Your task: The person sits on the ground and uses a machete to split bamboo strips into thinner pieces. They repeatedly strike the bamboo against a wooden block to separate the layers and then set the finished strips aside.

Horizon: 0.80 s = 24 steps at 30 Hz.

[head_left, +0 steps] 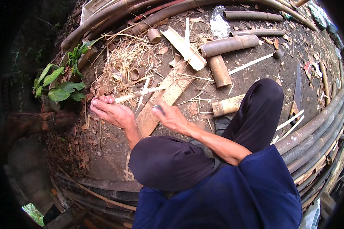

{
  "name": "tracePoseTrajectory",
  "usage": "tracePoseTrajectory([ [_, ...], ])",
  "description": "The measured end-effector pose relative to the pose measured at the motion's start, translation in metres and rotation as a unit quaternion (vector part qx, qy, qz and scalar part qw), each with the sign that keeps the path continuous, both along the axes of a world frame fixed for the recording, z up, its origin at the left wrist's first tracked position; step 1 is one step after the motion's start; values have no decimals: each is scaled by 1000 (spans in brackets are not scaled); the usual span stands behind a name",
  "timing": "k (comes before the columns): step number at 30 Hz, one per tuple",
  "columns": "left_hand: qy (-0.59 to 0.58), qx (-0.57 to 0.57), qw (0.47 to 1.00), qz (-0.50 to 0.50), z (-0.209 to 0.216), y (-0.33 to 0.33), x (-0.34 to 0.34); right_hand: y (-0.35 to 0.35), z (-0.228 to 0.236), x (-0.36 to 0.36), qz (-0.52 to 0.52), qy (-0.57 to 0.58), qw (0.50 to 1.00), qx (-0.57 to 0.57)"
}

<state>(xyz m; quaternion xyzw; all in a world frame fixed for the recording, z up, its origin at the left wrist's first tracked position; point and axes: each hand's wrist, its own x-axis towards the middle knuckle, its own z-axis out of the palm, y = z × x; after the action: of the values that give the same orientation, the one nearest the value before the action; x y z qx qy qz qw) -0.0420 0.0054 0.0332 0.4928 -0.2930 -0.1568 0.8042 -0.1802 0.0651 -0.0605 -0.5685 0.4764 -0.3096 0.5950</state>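
Note:
My left hand (111,112) is closed around one end of a pale bamboo strip (139,94), which points right over a wooden plank (153,114). My right hand (174,119) is closed on a tool with a dark handle (158,110), just below the strip's far end. Its blade is blurred and hard to make out, so I cannot tell whether it touches the strip. The plank lies slanted on the ground in front of my bent knees. On its far end rests a split bamboo half (184,49), pale inside face up.
Bamboo shavings (128,57) are heaped at the far left, beside a green leafy plant (61,86). Cut bamboo tubes (230,45) lie ahead and right. A handsaw (297,89) lies at the right. Long bamboo poles (313,129) edge the work area.

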Motion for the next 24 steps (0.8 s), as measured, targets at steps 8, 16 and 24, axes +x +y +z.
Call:
tracePoseTrajectory([
  [8, -12, -3, 1000, 11, -9, 2, -10, -7, -29, 0, -35, 66, 997, -22],
  [16, -45, 11, 999, 16, -4, -2, -21, -10, -53, -5, -66, 80, 994, -39],
  [24, -87, 21, 996, -14, -8, -1, -24, -22, -105, -47, -86, 157, 984, 2],
])
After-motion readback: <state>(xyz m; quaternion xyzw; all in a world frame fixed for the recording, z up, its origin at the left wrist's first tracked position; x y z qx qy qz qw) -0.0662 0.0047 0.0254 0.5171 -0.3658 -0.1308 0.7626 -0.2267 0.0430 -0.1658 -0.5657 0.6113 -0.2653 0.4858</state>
